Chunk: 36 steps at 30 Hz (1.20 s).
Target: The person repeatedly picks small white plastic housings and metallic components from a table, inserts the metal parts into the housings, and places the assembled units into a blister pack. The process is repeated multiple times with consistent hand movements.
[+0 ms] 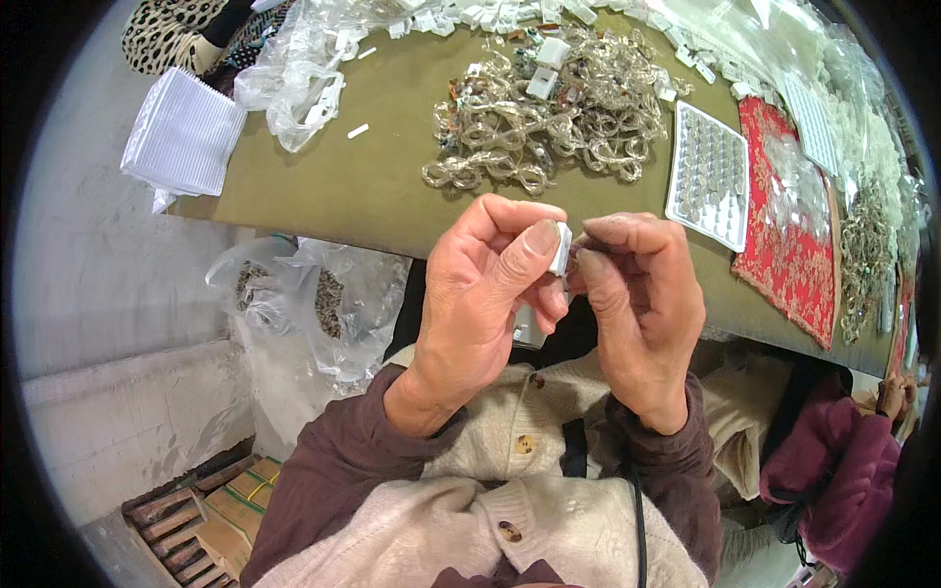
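In front of my chest, my left hand (480,289) is closed around a small white plastic case (561,249), held between thumb and fingers. My right hand (642,294) faces it closely, thumb and forefinger pinched together at the case's right side. Whatever sits between those right fingertips is too small and covered to make out. Beyond both hands, on the table, lies a heap of coiled see-through wire bundles (578,122) with small white boxes (542,82) among them.
A white tray (676,211) with rows of round pockets stands right of the heap, beside red patterned cloth (784,265). Stacked white trays (186,132) sit at the table's left corner. Plastic bags (358,314) hang below left. Another person's purple sleeve (853,470) shows at right.
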Each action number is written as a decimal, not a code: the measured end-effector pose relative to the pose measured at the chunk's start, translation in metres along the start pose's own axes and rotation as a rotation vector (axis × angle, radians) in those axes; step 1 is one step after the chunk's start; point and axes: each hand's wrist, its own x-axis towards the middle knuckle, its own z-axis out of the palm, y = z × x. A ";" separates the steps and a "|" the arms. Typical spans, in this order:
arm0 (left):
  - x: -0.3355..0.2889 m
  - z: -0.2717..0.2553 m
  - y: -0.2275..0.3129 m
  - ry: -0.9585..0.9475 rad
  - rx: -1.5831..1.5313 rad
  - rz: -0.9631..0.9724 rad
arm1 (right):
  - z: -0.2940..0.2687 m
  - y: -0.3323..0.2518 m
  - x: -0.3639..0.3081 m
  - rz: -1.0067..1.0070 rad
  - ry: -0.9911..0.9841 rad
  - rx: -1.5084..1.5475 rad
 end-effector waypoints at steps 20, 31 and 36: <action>0.015 -0.011 0.050 0.075 0.490 0.173 | -0.012 0.021 -0.015 0.008 0.017 -0.162; 0.285 -0.037 0.197 0.236 1.119 0.516 | -0.023 0.030 -0.013 0.049 -0.031 -0.146; 0.317 -0.035 0.188 0.090 1.177 0.374 | -0.017 0.024 -0.009 0.119 -0.023 -0.170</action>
